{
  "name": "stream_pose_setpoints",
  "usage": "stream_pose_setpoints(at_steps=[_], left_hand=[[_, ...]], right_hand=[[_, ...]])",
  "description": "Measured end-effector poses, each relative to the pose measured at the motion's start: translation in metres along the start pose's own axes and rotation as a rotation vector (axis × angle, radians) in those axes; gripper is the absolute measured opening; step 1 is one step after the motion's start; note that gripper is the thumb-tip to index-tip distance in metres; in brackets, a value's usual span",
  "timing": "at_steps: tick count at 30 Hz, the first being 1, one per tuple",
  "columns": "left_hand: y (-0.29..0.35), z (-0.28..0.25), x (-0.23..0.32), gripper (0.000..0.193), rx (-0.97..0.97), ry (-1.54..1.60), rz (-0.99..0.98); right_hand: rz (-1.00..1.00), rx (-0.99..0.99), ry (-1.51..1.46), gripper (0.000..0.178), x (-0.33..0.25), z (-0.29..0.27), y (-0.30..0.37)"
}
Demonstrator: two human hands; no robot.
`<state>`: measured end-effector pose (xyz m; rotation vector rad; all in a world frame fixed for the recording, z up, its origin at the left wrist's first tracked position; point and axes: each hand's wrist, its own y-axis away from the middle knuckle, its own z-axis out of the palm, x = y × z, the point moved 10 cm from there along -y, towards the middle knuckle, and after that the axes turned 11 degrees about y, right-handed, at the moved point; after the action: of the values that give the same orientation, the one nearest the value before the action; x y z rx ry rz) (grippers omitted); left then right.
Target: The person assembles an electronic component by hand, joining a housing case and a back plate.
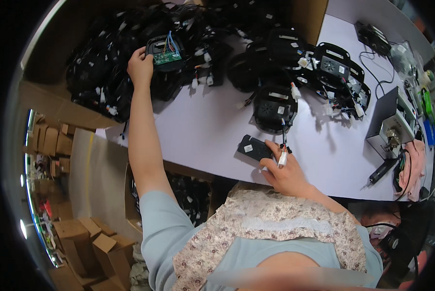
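At the bench [203,128], the left hand [140,67] clasps a black housing [152,47] with green circuit board [167,58]; the right hand [287,170] pinches a rectangular module [251,149]

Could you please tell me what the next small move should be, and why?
Perhaps the left hand should draw the black housing toward the pale table: its green circuit board and coloured wires are exposed near heaped cabled parts and might snag. The right hand touches a black box.

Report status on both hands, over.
Left hand gripping black housing, green circuit board exposed. Right hand holding black box by one end. White connector at its fingers.
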<state>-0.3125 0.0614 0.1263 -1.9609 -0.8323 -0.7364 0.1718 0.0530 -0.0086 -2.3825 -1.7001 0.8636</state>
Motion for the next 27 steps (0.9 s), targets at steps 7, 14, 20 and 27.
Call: stream_pose_setpoints(at_steps=[7,14,20,27], left_hand=[[0.157,-0.028,-0.071,0.054,-0.104,0.569,-0.357],[0.295,-0.025,-0.049,0.046,-0.16,0.354,-0.342],[0.262,-0.003,-0.02,0.057,-0.348,-0.27,-0.156],[0.235,0.03,0.015,0.036,-0.462,-0.049,0.042]], right_hand=[[0.037,0.033,0.008,0.034,0.003,-0.002,-0.005],[0.083,0.108,0.004,0.035,0.009,0.004,-0.006],[0.172,0.158,-0.132,0.05,0.008,0.001,-0.006],[0.178,0.137,-0.047,0.059,0.001,0.002,-0.002]])
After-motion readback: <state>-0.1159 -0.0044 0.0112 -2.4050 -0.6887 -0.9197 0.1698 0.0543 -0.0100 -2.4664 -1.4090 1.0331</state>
